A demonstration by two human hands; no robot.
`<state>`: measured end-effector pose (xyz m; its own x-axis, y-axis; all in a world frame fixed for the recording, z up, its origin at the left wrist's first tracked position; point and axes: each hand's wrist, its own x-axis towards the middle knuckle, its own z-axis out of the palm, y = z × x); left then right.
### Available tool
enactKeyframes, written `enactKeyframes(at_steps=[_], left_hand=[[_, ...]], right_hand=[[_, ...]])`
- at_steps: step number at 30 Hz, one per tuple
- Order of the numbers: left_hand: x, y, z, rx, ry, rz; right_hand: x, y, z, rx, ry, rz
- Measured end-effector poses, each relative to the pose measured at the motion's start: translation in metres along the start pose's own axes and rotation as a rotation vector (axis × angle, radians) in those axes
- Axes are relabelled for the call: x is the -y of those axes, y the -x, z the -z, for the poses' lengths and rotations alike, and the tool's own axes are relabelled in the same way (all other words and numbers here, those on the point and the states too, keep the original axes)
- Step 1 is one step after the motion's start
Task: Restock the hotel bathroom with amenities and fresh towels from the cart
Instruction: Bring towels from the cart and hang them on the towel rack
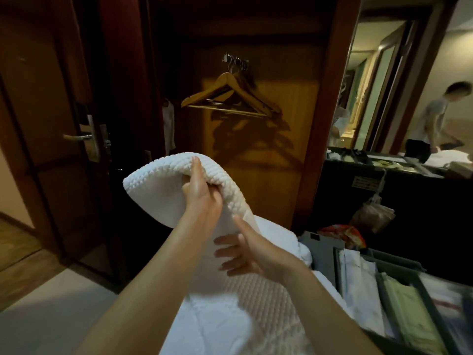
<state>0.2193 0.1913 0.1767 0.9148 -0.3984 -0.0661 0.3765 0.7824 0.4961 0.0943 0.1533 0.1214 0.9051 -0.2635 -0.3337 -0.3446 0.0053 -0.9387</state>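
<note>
Room: you face a dim hotel entry, with a dark red-brown wooden door (pixel 46 119) on your left, a brushed metal lever handle (pixel 76 137) on it, and a pale smooth floor (pixel 51 319) below.
Wardrobe: straight ahead, light wooden coat hangers (pixel 227 97) hang from metal hooks and cast a shadow on the yellowish wooden back panel (pixel 256 155).
Surface: a white quilted linen pile (pixel 225 324), soft and stitched, lies under your forearms.
Cart: a grey plastic cart tray (pixel 323 254) sits just right of the pile; its long compartments hold flat white and pale green packets.
Towel: the thick white waffle-textured towel (pixel 158 185) is lifted above the pile, bent into a rounded arch, and its lower end runs down toward the linen.
Left hand: your left hand (pixel 202 190) grips the towel's fold, fingers curled round the edge.
Right hand: your right hand (pixel 243 254) is wide, fingers spread and straight, against the towel's lower part and holding nothing.
</note>
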Motion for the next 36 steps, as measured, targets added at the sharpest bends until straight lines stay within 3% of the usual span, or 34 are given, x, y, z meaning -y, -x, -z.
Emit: enactKeyframes(at_steps=[7,14,20,27,36], left_hand=[[0.007,0.024,0.016,0.019,-0.085,0.042],[-0.002,0.042,0.043,-0.038,0.082,0.136],[-0.015,0.048,0.069,-0.129,0.188,0.2],[-0.018,0.065,0.071,-0.128,0.089,0.198],[-0.012,0.154,0.067,-0.144,0.212,0.023]], right_hand=[[0.001,-0.037,0.002,-0.134,-0.757,0.197],[0.035,-0.036,-0.004,-0.279,-1.068,0.237],[0.039,-0.033,-0.003,-0.17,-1.098,0.35],[0.034,-0.011,0.012,-0.033,-1.094,0.393],[0.014,0.042,0.017,0.074,-1.213,0.203]])
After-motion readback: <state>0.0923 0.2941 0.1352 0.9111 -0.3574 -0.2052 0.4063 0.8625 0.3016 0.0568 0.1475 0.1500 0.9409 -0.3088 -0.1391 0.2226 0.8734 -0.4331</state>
